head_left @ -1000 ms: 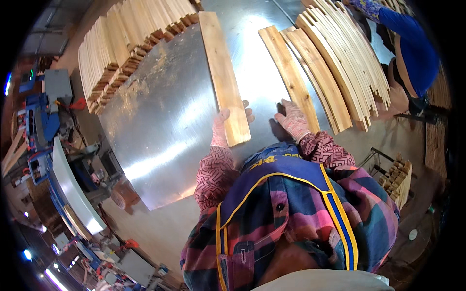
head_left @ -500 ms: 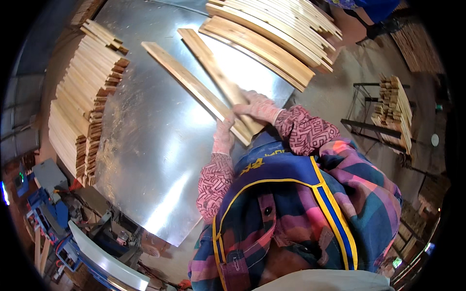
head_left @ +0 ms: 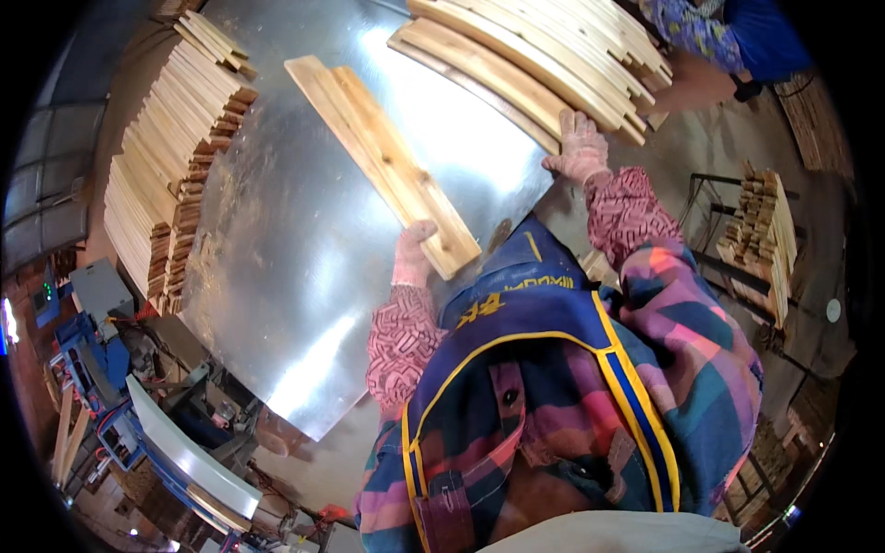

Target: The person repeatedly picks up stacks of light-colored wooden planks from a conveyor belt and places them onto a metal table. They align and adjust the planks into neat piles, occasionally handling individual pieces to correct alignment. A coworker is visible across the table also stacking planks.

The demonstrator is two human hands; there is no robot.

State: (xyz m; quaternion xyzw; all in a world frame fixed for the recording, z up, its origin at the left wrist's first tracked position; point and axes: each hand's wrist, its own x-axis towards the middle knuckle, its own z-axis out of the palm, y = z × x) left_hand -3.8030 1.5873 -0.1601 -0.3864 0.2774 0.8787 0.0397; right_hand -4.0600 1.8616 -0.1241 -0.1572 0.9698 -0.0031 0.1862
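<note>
Two pale wooden boards [head_left: 383, 147] lie together, overlapping lengthwise, on the shiny metal tabletop [head_left: 277, 249]. My gloved left hand [head_left: 415, 253] holds them at the left edge of their near end, thumb over the top. To the right, my gloved right hand [head_left: 581, 152] reaches to the near end of a curved-looking board [head_left: 489, 69] at the front of the far stack. Its fingers are stretched out and apart over the board's end; whether they press on it I cannot tell.
Many more boards [head_left: 544, 46] lie side by side at the far right. Stacked boards [head_left: 175, 157] stand along the table's left side. A rack with wood pieces [head_left: 761, 240] is at right. Blue machinery [head_left: 101, 369] stands lower left. Another person's blue clothing [head_left: 765, 37] shows top right.
The two boards, spread apart in a V before, now lie together. My right hand has left them and moved right and away to the stack. My left hand stays on the boards.
</note>
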